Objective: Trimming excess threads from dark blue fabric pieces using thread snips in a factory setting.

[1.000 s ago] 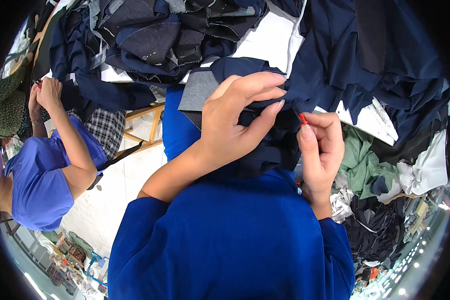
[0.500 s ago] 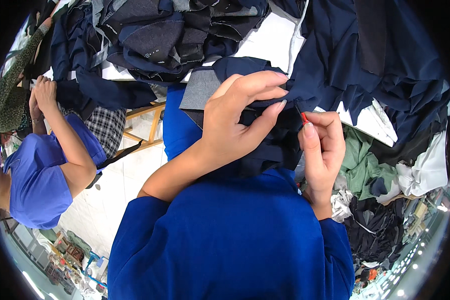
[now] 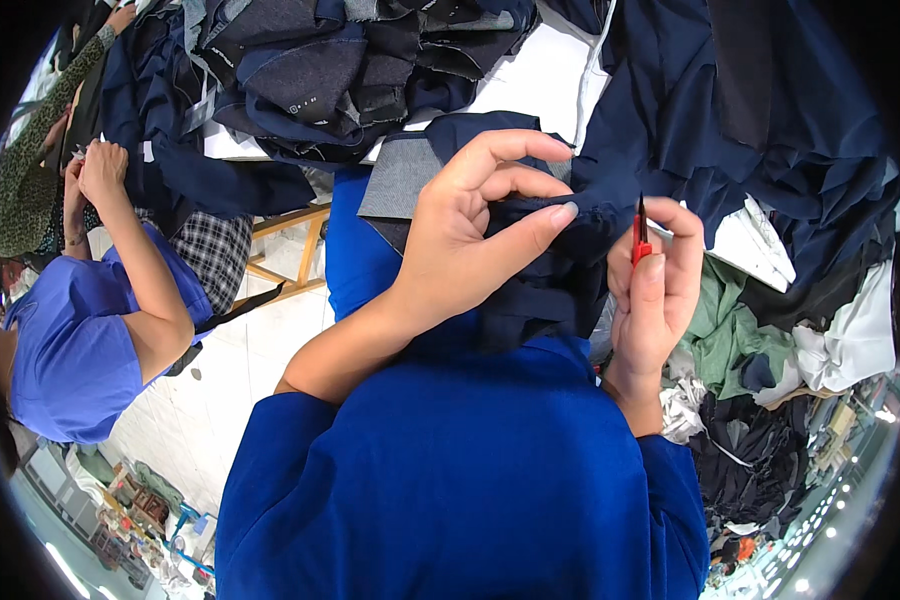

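Observation:
Navy cloth [image 3: 600, 190] stretches across the middle in front of me, over the edge of the white table. My left hand [image 3: 470, 220] grips a fold of it between thumb and fingers, the index finger curved above. Just right of that fold, my right hand [image 3: 655, 280] is closed around small red-handled thread snips [image 3: 641, 238], whose dark point faces up and away from me. The snips are apart from the pinched fold. A greyish piece of fabric [image 3: 400, 175] lies beside my left wrist, and dark cloth [image 3: 540, 310] hangs down over my lap.
Dark cut pieces are heaped [image 3: 320, 80] on the white table [image 3: 520, 75]. At left a co-worker in a purple-blue top [image 3: 80, 340] sits near a wooden stool [image 3: 295, 245]. Green cloth [image 3: 725, 320], white cloth [image 3: 840, 345] and dark scraps [image 3: 755, 450] are piled at right.
My right hand has drawn the snips slightly right, away from the fold, and turned them point up. My left hand keeps its grip. The co-worker's hands have shifted right.

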Tool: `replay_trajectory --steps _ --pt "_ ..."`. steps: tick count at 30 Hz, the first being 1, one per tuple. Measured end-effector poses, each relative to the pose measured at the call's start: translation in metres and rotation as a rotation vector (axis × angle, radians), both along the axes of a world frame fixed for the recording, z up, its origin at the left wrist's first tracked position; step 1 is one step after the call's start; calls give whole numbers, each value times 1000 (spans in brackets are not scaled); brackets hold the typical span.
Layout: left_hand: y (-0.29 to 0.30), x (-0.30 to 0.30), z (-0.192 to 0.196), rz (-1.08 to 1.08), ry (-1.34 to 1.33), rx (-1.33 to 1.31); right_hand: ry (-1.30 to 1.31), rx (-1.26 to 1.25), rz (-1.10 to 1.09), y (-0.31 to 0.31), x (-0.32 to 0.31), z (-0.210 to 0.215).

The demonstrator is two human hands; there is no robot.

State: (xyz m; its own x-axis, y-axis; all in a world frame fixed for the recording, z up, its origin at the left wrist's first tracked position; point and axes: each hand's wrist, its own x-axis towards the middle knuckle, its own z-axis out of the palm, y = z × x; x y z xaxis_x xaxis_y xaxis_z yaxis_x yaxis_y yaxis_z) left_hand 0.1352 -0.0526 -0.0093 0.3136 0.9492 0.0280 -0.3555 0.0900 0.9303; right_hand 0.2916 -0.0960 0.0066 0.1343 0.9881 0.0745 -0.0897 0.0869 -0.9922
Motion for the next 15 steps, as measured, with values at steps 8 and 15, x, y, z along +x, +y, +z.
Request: replay_trajectory --steps 8,15 --pt "-2 0 -2 -51 -33 0 -485 194 -89 8 6 -7" --pt "3 -4 4 -292 -28 -230 -642 408 -110 15 13 -15"
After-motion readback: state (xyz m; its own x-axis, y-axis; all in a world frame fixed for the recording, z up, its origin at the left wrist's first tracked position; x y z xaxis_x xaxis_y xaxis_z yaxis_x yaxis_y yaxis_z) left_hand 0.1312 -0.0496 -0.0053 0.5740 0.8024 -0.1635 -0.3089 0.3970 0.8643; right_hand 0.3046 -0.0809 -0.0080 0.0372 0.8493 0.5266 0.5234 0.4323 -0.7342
